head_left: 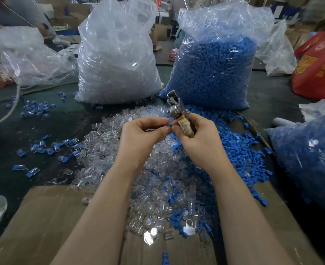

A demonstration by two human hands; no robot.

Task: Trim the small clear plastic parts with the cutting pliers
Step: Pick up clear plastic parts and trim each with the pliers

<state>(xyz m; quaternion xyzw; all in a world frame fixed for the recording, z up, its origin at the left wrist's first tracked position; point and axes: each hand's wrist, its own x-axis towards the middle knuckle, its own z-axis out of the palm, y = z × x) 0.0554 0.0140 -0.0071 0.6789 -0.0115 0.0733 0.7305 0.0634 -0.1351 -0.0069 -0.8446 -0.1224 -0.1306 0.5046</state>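
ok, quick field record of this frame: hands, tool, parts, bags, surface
right hand: grips cutting pliers by the wrapped handle, head pointing up and away
left hand: fingertips pinched beside the pliers handle; the item held is too small to tell
clear parts: loose pile under the hands
blue parts: loose pile on the right, partly mixed into the clear ones
bags: clear-parts bag back centre, blue-parts bag to its right
surface: dark table, cardboard sheet at near edge
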